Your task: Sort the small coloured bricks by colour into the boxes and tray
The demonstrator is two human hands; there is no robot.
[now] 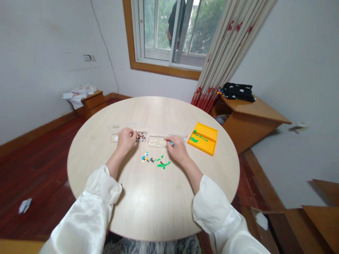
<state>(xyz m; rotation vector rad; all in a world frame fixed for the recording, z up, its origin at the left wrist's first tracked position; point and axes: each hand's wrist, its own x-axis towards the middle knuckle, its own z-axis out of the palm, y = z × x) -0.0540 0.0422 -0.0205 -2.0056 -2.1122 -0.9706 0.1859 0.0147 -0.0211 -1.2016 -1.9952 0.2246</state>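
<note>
My left hand [126, 140] is over the left clear plastic box [114, 137], thumb and fingertips pinched together. Beside its fingertips lie small dark brown bricks [141, 136] in the box's right part. My right hand [177, 147] is closed too, its fingertips at the right end of the clear box [149, 145] that holds cream bricks [156, 143]. Whatever either pinch holds is too small to make out. Blue pieces [171, 143] show beside the right fingers, partly covered by the hand. Between my forearms lie loose green bricks [163, 164] and a mixed blue, cream, yellow and brown cluster [145, 157].
At the table's right stands an open yellow case [209, 147] with green bricks [194, 139] in it. All of this rests on a round pale wooden table [143, 201]. Beyond it are a window, a curtain [225, 53] and a wooden cabinet [246, 120] with dark cloth on top.
</note>
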